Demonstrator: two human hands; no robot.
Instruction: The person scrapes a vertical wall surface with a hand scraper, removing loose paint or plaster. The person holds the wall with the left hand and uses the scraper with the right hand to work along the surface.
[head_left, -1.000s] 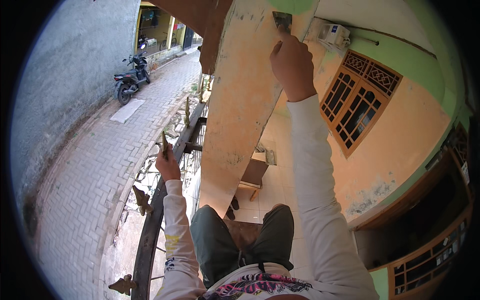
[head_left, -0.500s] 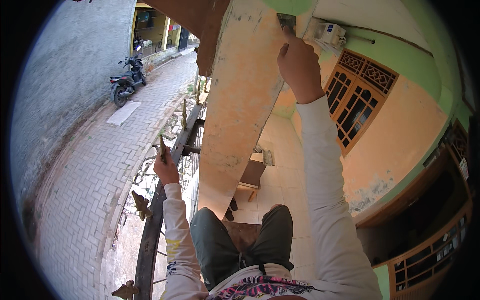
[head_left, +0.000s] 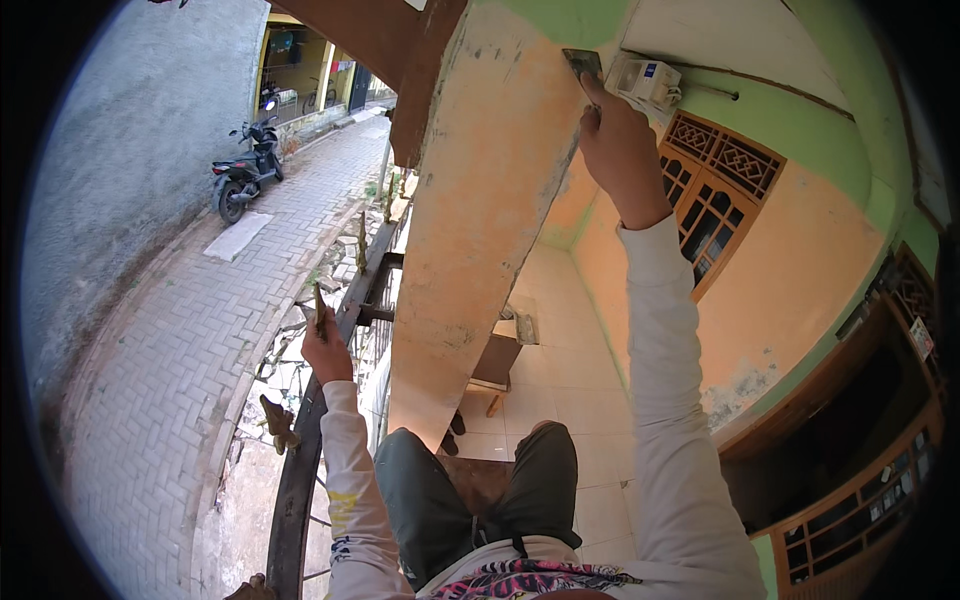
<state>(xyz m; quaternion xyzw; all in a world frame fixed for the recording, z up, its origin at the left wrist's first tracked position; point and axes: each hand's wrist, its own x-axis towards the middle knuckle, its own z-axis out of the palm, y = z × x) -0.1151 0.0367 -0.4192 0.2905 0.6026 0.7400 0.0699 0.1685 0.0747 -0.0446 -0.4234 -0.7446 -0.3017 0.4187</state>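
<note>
My right hand (head_left: 622, 155) is closed round a scraper (head_left: 582, 63) with a flat, dark blade. Its blade lies at the upper right edge of an orange-painted pillar (head_left: 470, 220), just below a green-painted patch; the handle is mostly hidden in my fingers. Lower down on the left, my left hand (head_left: 326, 345) is wrapped round a gold-coloured pointed finial (head_left: 319, 303) on top of a dark metal fence rail (head_left: 297, 480). Scuffs and dark marks show on the pillar's paint.
More finials (head_left: 278, 422) stick up along the rail. Beyond the fence, a motorbike (head_left: 247, 168) stands in a paved lane (head_left: 160, 370). Right of the pillar are an air-conditioner unit (head_left: 645, 82), a wooden window (head_left: 715, 200) and a tiled floor (head_left: 560, 380). A brown board (head_left: 475, 483) shows between my knees.
My right hand and the scraper have moved a little right and down, to the pillar's edge. My left hand keeps its hold on the finial. The whole view has shifted slightly.
</note>
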